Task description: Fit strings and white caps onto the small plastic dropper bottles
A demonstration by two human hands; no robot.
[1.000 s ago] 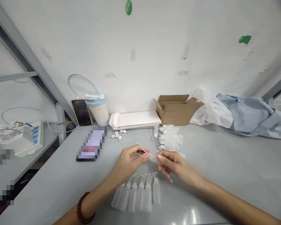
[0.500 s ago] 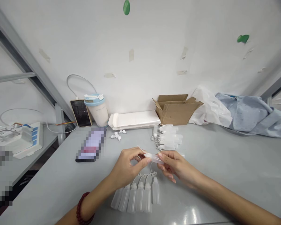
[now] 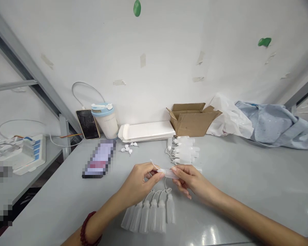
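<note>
A small translucent squeeze bottle [image 3: 170, 173] lies sideways between my hands, above the table. My left hand [image 3: 141, 179] pinches its nozzle end with thumb and forefinger, partly hiding the tip. A thin white strap sticks up behind those fingers. My right hand [image 3: 191, 179] grips the bottle's body end, its lower fingers loosely curled. Below them, several clear bottles with strapped caps [image 3: 154, 217] lie in a row toward me. Behind my hands is a second cluster of similar bottles [image 3: 184, 150]. Several small white caps [image 3: 127, 149] rest loose to the left of that cluster.
Along the wall stand a phone [image 3: 88, 124], a blue-lidded cup [image 3: 106, 123], a flat white package [image 3: 149, 131], an open cardboard box [image 3: 192, 123], a white plastic bag [image 3: 228, 118] and blue cloth [image 3: 272, 123]. A blurred-screen device [image 3: 100, 159] lies left. A power strip [image 3: 33, 153] sits farther left.
Both hands keep hold of the bottle, which has tilted slightly closer to level. The view has shifted a little; the other things on the table stay put.
</note>
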